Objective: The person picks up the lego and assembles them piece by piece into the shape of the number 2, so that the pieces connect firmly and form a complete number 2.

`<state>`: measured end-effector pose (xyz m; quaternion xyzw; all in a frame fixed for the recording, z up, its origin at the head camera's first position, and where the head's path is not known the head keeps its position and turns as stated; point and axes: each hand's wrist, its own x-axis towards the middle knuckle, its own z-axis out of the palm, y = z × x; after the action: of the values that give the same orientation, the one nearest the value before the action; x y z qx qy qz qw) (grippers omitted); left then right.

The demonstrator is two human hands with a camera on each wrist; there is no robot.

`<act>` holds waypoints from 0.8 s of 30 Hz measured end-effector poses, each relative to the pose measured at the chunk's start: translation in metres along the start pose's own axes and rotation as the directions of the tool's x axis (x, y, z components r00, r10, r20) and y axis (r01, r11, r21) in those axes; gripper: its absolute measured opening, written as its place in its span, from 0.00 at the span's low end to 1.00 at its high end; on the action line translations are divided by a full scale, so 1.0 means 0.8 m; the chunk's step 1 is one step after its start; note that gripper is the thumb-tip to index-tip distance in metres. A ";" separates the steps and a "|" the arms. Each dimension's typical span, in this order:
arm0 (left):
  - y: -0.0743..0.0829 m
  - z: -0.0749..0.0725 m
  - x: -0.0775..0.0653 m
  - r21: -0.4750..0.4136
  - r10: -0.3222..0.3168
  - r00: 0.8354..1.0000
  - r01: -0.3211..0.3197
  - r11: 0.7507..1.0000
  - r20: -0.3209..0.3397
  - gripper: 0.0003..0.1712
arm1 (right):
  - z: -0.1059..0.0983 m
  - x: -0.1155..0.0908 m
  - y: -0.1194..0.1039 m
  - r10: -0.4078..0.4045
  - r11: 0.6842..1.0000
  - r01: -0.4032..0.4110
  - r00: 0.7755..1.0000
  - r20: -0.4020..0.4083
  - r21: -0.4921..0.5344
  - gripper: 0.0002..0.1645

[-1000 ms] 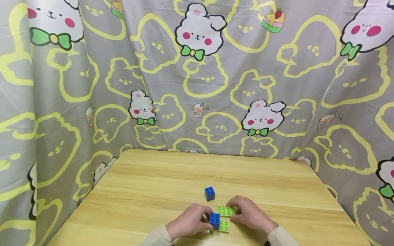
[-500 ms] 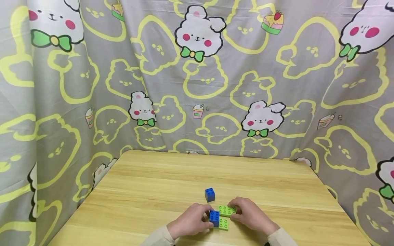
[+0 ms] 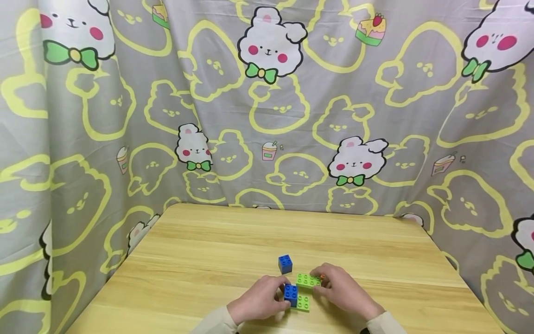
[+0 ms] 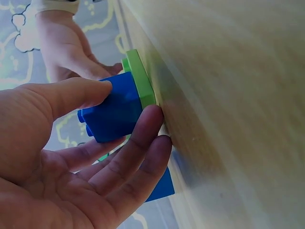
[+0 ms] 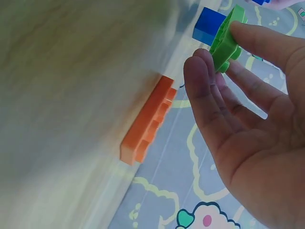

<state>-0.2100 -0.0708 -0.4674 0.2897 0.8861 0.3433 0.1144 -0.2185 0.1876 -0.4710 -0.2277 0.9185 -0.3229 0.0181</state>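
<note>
My left hand point(image 3: 259, 299) pinches a blue toy brick point(image 3: 291, 292) between thumb and fingers. That brick stands on one end of a light green brick point(image 3: 303, 303), whose bare studs show on its right. A second light green brick point(image 3: 306, 280) is in my right hand point(image 3: 345, 291), pinched at its right end. In the right wrist view this green brick point(image 5: 226, 40) is held off the table, its hollow underside partly showing. Another blue brick point(image 3: 285, 263) stands alone behind the pair. In the left wrist view my fingers partly cover the gripped blue brick point(image 4: 116, 107).
An orange brick point(image 5: 147, 121) with a row of studs lies on the table near my right hand; in the head view that hand mostly hides it. The wooden table point(image 3: 200, 241) reaches back to a patterned grey curtain point(image 3: 233, 111).
My right hand has shifted slightly away from me with its green brick, and the gap to the other green brick has widened. A bit of orange now shows by the right fingers.
</note>
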 end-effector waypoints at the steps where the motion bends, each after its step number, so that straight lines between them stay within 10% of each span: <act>1: 0.000 0.000 0.000 0.008 0.006 1.000 -0.006 1.000 -0.002 0.19 | -0.001 0.000 -0.001 -0.005 1.000 0.005 1.000 -0.002 -0.004 0.18; 24: 0.000 -0.012 0.000 -0.117 0.020 0.998 -0.028 0.993 -0.067 0.32 | -0.003 -0.005 -0.032 -0.090 0.996 0.090 0.996 -0.027 -0.003 0.17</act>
<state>-0.2141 -0.0758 -0.4606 0.2818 0.8639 0.4057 0.0981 -0.2049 0.1731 -0.4541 -0.2645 0.9078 -0.3255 -0.0091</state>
